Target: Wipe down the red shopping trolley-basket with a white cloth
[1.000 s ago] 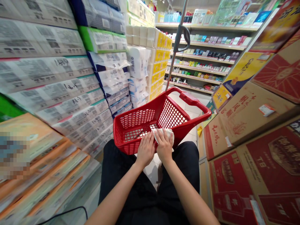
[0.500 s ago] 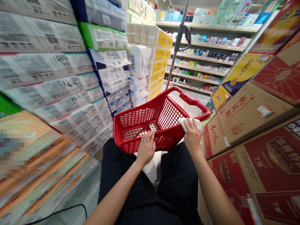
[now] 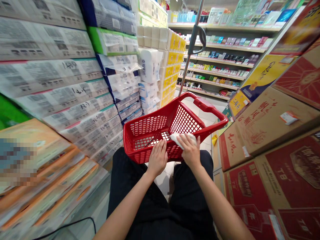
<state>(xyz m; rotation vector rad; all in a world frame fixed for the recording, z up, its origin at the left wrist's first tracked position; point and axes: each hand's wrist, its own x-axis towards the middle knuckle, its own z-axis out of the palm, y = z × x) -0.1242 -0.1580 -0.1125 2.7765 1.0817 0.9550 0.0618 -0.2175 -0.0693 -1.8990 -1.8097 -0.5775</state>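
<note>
A red plastic shopping basket (image 3: 147,123) with lattice walls sits tilted in front of my knees, its long handle (image 3: 208,106) at the far right. My left hand (image 3: 158,158) holds the near rim, fingers close together over the edge; its thumb is hard to make out. Under the fingers of my right hand (image 3: 191,151) is a folded white cloth (image 3: 177,138), pressed on the near rim right of my left hand. The inside of the basket shows only its grid floor and a thin dark line.
Stacked tissue packs (image 3: 60,73) rise on the left, above orange packs (image 3: 47,166). Cardboard cartons (image 3: 272,116) crowd the right side. A metal pole (image 3: 186,66) with a grey grip stands behind the basket. Shelves of small boxes (image 3: 222,58) fill the back. A black cable (image 3: 75,221) lies lower left.
My right hand has slid the white cloth leftward along the near rim, from by the handle's end toward my left hand. The left hand keeps its place on the basket.
</note>
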